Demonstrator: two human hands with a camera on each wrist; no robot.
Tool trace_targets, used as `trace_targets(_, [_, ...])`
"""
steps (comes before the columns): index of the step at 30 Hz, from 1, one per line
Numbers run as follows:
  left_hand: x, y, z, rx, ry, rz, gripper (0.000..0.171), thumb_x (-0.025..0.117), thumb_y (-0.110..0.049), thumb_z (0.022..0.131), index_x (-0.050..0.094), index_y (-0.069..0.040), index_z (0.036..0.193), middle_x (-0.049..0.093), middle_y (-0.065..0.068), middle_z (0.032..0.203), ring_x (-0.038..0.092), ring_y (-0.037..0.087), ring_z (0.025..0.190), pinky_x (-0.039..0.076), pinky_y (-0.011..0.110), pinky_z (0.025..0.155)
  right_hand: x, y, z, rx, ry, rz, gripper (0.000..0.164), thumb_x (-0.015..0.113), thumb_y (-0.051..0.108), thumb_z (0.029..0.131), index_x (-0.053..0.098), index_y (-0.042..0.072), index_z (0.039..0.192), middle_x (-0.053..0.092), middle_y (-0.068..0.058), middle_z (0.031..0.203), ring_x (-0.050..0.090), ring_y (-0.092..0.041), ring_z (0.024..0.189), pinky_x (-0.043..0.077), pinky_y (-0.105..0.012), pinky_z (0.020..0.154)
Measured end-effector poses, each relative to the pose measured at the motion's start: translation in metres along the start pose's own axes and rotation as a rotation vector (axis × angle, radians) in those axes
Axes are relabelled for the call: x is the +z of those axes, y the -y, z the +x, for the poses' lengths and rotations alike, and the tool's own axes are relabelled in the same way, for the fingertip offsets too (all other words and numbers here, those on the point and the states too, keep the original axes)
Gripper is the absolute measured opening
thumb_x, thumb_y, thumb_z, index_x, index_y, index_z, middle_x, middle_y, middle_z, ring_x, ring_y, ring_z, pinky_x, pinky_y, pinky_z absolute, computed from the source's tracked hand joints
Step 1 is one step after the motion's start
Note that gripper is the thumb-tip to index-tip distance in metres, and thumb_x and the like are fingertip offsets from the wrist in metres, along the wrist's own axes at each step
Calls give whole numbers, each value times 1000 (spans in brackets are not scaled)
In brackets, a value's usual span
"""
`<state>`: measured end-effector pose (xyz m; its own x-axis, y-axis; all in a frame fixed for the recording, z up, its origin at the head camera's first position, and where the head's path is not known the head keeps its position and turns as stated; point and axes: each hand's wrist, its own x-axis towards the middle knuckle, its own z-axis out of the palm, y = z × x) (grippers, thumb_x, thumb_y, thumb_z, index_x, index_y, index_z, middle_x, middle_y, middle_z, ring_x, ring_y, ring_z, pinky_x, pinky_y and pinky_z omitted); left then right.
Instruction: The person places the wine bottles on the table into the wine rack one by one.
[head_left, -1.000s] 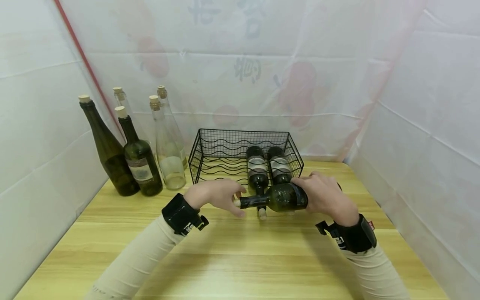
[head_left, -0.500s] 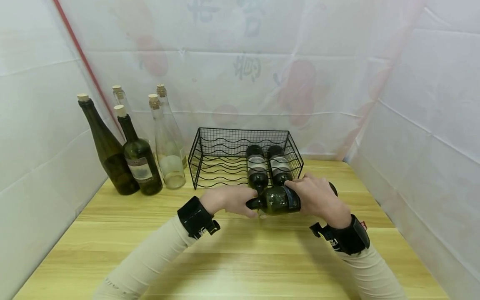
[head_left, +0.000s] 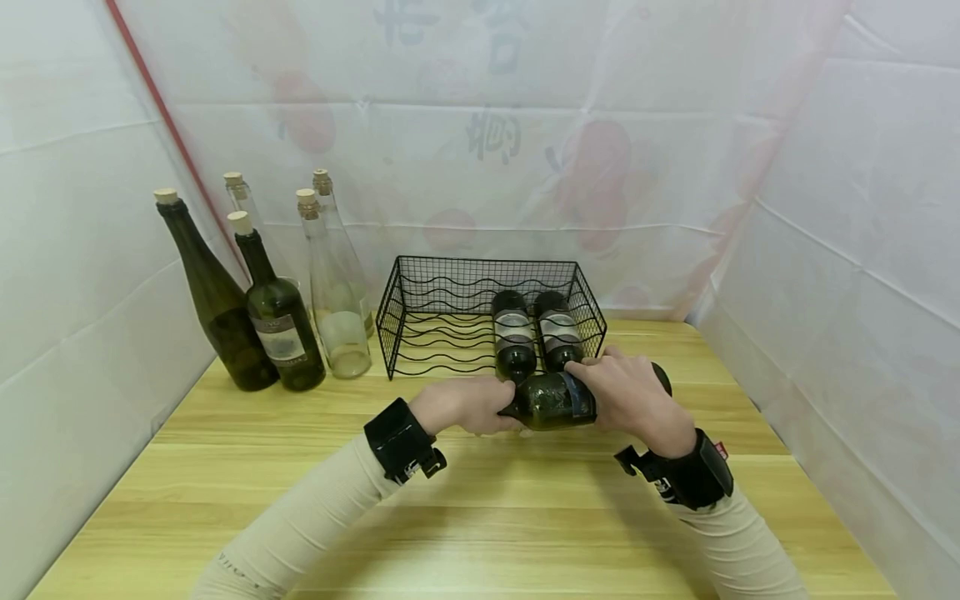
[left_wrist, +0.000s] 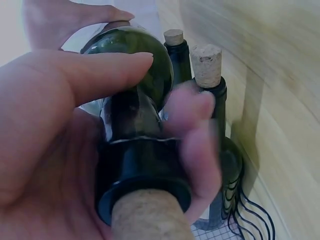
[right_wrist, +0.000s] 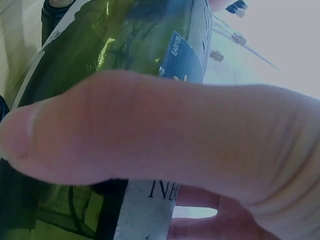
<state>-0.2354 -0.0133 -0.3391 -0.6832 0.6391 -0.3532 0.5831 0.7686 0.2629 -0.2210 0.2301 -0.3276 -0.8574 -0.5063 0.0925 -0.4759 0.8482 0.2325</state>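
Note:
A dark green wine bottle (head_left: 553,401) lies sideways in the air before the rack, its corked neck to the left. My right hand (head_left: 633,398) grips its body from above, thumb across the glass in the right wrist view. Around the neck curls my left hand (head_left: 474,403); the cork (left_wrist: 150,217) points toward the left wrist camera. Behind, two green bottles lie side by side in the black wire rack (head_left: 442,367): one at the middle (head_left: 513,327), one at the right (head_left: 558,329). Their necks are hidden behind the held bottle in the head view.
At the left stand several corked bottles: a tall dark one (head_left: 225,312), a shorter labelled green one (head_left: 283,325), and clear ones such as the front clear bottle (head_left: 333,304). White cloth (head_left: 450,175) hangs behind the wooden table (head_left: 480,517) and at its sides.
My left hand has moved right from the cork end onto the bottle's neck and closed round it. The held bottle and right hand have shifted slightly left.

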Motion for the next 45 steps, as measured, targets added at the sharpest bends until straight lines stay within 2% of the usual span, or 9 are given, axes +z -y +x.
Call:
trace_targets(3, [0,0,2,-13,-10,32,74,57,-41,105,31,1,160,70,3,86,59,11,67,48,30,76,-1,1,0,0,3,7,83,99,27,60,65,21,135,76,-4,113,62,-38,94,43,-41,47])
trace_targets(5, [1,2,3,-21,-31,14,66,61,-39,104,43,2,153,66,1,84,56,11,67,47,29,73,-1,1,1,-3,-1,15,84,100,28,59,65,20,135,77,-4,113,62,-37,94,45,-42,47])
trace_targets(8, [4,5,5,-26,-66,-59,35,66,-34,102,67,-2,114,57,-2,73,51,10,61,43,27,63,0,0,3,-9,-16,24,83,100,28,57,66,20,132,77,-4,110,62,-35,91,48,-44,48])
trace_targets(10, [6,7,5,-21,-81,-127,25,66,-29,101,64,-10,85,51,-4,64,52,11,55,41,25,56,1,0,4,-16,-31,28,83,101,28,55,66,20,130,78,-4,108,62,-34,90,49,-46,48])
trace_targets(13, [8,9,4,-5,-106,-185,36,66,-22,101,51,-17,69,47,-6,56,49,10,47,37,23,51,3,0,6,-25,-39,26,84,101,30,54,66,20,130,78,-4,110,62,-34,91,50,-46,48])
trace_targets(18, [12,14,3,54,-197,-150,41,68,-16,98,44,-21,64,41,-8,58,38,8,50,32,21,51,6,0,8,-30,-48,28,88,101,37,54,66,20,133,77,-5,115,63,-34,94,50,-45,48])
trace_targets(22, [15,16,1,76,-262,-119,41,68,-16,96,44,-22,64,44,-8,61,41,6,52,34,21,52,8,-1,9,-45,-82,55,92,102,40,51,66,19,133,76,-6,120,64,-32,95,53,-45,51])
trace_targets(35, [21,24,-8,24,-325,-128,40,67,-14,94,43,-21,62,44,-7,60,42,7,50,32,22,48,11,-11,2,-86,-127,147,99,101,39,56,59,12,142,69,-14,129,64,-40,110,60,-54,82])
trace_targets(45, [19,40,-25,10,-364,-143,41,68,-15,94,41,-20,63,38,-7,59,38,9,51,31,23,52,5,-39,-4,19,37,276,113,97,28,67,35,1,157,53,-31,148,54,-52,131,53,-63,98])
